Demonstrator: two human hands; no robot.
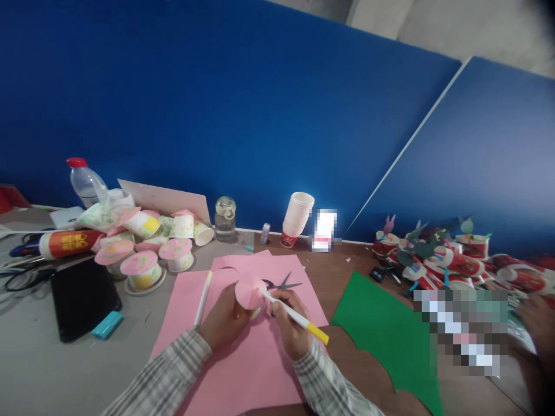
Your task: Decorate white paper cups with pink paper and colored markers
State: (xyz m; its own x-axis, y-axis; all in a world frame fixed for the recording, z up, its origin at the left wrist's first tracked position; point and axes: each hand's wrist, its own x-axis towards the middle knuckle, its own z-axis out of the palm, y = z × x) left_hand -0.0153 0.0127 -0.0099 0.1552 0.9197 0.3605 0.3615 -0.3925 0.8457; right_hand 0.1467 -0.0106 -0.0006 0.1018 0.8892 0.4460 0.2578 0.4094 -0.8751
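My left hand [222, 319] is wrapped round a paper cup topped with a round pink paper disc [249, 290]. In my right hand [289, 328] is a white marker [299, 319] with a yellow end, its tip touching or very close to the disc. Most of the cup's side is hidden by the disc and my fingers. Beneath both hands lie sheets of pink paper [243, 375]. Dark scissors [286, 285] rest open just beyond my right hand. Left of the cup, a second white marker [202, 303] lies on the pink paper.
Several decorated cups with pink tops [139, 263] crowd the left, near a black tablet [84, 300]. A glass bottle [225, 219] and stacked paper cups [298, 214] stand along the blue partition [243, 115]. Green paper [381, 329] lies right; another person's hand [537, 318] is beyond.
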